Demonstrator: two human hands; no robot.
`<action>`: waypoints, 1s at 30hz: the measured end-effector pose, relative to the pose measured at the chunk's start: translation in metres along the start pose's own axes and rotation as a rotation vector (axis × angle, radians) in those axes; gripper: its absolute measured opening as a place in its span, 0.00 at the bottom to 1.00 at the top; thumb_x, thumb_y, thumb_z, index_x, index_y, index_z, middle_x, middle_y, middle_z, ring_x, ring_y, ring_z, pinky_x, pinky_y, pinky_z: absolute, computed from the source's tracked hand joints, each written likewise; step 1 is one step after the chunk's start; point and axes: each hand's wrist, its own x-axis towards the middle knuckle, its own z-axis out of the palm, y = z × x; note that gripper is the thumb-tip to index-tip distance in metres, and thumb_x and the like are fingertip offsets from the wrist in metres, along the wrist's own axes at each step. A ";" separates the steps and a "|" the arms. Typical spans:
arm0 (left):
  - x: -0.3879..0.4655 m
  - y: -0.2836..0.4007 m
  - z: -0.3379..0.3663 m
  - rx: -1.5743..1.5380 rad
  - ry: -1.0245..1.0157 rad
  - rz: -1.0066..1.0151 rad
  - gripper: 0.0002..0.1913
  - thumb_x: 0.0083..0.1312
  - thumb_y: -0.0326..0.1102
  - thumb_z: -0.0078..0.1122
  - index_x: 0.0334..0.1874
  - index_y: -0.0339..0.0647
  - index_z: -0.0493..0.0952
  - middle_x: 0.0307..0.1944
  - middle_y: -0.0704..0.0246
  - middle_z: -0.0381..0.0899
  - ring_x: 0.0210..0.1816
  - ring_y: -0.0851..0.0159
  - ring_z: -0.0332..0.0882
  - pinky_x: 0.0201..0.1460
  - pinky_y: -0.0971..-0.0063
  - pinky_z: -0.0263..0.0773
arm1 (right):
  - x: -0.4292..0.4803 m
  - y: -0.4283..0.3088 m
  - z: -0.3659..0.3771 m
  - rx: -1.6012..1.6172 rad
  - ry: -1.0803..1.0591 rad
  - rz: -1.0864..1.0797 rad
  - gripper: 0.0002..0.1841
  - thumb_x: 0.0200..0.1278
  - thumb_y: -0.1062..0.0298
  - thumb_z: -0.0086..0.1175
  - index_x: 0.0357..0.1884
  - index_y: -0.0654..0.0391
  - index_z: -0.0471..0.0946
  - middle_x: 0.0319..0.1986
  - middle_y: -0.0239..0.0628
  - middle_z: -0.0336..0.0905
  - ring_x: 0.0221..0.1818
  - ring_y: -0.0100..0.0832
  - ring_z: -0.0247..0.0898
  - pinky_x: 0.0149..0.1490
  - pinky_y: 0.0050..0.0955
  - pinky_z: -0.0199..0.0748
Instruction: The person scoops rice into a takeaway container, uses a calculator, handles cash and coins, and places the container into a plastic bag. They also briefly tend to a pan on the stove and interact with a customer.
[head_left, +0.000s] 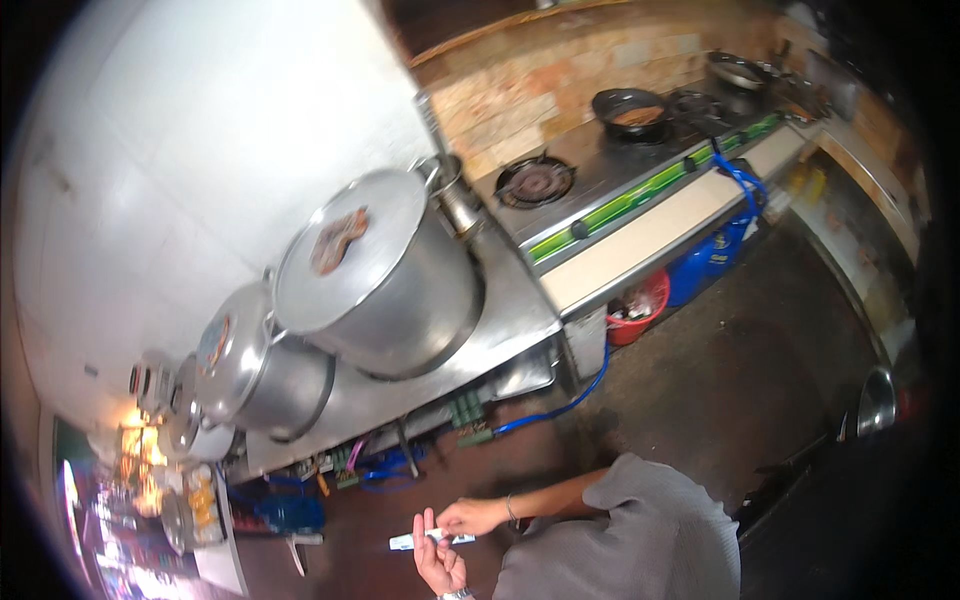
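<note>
A slim white and light-blue packet lies across my left hand, whose index and middle fingers stand up in front of it. That wrist wears a metal watch. My right hand, with a thin bracelet at the wrist, has its fingertips bunched against the packet's middle, partly covering it. Both hands are close together, low in the view, above the dark reddish floor. The packet's exact kind is too small and blurred to make out.
A steel counter carries large lidded aluminium pots. Beyond it, a stove has a gas burner and a black wok. Below are a red bucket, a blue gas cylinder and a blue hose along the floor.
</note>
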 end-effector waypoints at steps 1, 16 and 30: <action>0.002 -0.004 0.009 -0.183 -0.143 -0.044 0.26 0.75 0.28 0.45 0.75 0.34 0.56 0.70 0.52 0.65 0.34 0.74 0.80 0.17 0.89 0.68 | -0.014 -0.003 -0.007 0.022 0.054 0.046 0.11 0.68 0.62 0.53 0.34 0.59 0.76 0.22 0.41 0.76 0.25 0.35 0.72 0.33 0.38 0.69; -0.066 -0.282 0.280 0.895 -1.351 -0.139 0.21 0.78 0.34 0.45 0.68 0.30 0.68 0.49 0.61 0.83 0.48 0.67 0.79 0.56 0.75 0.71 | -0.433 -0.133 -0.202 -0.555 1.342 0.847 0.11 0.64 0.56 0.57 0.38 0.52 0.81 0.30 0.40 0.84 0.36 0.44 0.81 0.42 0.43 0.74; -0.367 -0.622 0.584 0.495 -2.569 -0.080 0.19 0.75 0.28 0.44 0.66 0.32 0.71 0.45 0.56 0.85 0.55 0.59 0.81 0.62 0.66 0.70 | -0.752 -0.624 -0.252 -2.436 2.538 0.816 0.12 0.62 0.61 0.59 0.29 0.60 0.76 0.28 0.47 0.80 0.33 0.51 0.78 0.39 0.45 0.76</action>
